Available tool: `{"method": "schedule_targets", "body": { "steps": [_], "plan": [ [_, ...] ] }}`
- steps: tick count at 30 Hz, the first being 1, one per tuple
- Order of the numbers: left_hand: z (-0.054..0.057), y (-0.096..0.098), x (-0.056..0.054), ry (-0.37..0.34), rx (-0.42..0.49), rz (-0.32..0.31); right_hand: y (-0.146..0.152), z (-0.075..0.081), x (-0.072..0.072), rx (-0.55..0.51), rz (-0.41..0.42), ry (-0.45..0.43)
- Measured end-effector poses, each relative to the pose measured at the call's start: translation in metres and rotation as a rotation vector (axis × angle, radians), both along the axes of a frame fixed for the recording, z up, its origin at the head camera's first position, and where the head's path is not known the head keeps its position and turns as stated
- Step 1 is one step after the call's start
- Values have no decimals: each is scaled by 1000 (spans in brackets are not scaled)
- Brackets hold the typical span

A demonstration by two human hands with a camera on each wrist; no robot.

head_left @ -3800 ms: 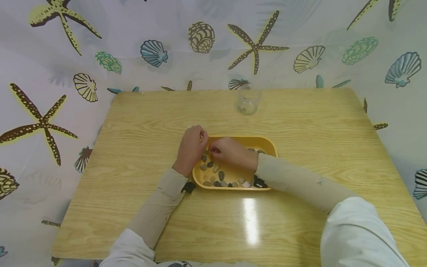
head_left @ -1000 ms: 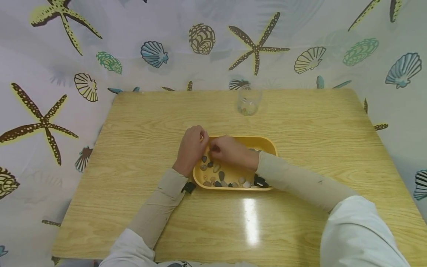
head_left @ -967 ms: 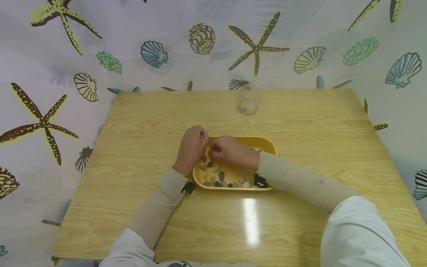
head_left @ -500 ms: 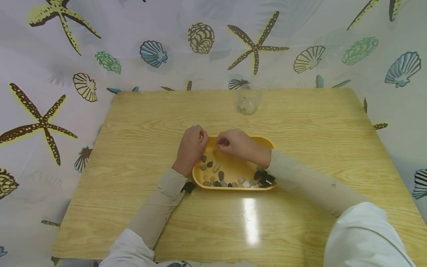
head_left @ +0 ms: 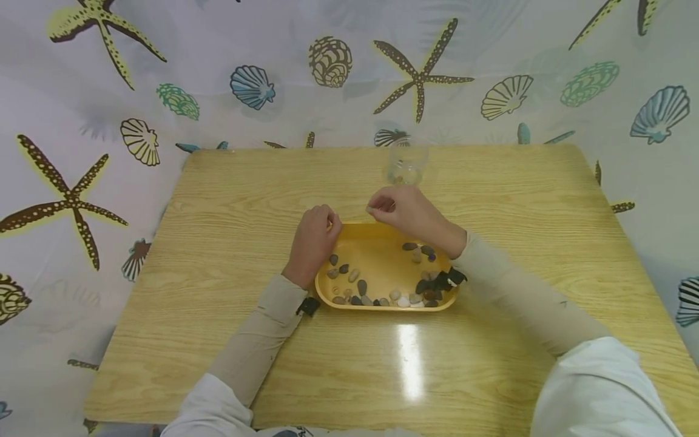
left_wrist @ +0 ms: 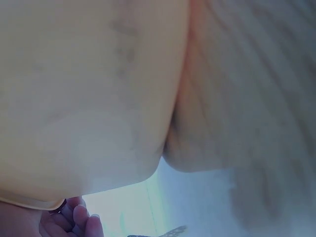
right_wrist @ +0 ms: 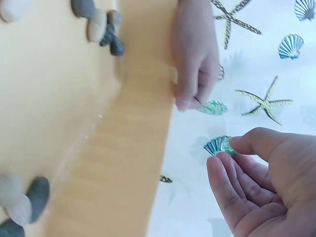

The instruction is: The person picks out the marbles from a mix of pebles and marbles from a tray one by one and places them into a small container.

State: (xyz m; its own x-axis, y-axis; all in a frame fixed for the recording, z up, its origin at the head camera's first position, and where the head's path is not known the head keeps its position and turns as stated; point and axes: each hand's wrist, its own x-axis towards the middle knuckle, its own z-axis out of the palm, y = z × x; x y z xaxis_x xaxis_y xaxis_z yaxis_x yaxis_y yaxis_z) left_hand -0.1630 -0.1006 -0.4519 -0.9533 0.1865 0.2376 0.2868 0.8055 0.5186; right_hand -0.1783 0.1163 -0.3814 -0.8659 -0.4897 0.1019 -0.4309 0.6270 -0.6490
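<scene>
A yellow tray [head_left: 377, 261] holding scattered stones lies on the table. My left hand [head_left: 313, 243] grips its rim at the back left corner; curled fingers [left_wrist: 84, 222] of it show low in the left wrist view. My right hand [head_left: 406, 212] is raised over the tray's back rim. Between its thumb and fingers it pinches a small, clear green glass-like piece [right_wrist: 227, 146], best seen in the right wrist view. Just behind that hand stands a clear jar [head_left: 406, 162] with a few small pieces at its bottom.
Stones [head_left: 431, 291] crowd the tray's front right corner, and several others line its front wall and left end. The wood-grain table [head_left: 246, 182] reaches back to a hanging cloth [head_left: 207, 54] printed with shells and starfish.
My right hand has lifted from the tray's back left part and moved back and right, past the rim towards the jar, carrying the green piece. My left hand keeps its hold.
</scene>
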Motion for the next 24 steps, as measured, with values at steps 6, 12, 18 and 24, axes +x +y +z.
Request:
{"method": "schedule_targets", "body": {
  "steps": [6,12,18,24],
  "plan": [
    [0,0,0,-20,-11,5,13,12,-15,-73,-75,37],
    [-2,0,-1,-23,-16,10,30,20,-33,-95,-166,59],
    [-4,-1,-2,-18,-9,8,43,23,-50,-164,-244,24],
    [-3,-2,-2,-26,-2,3,55,14,-67,-265,-303,-8]
  ]
}}
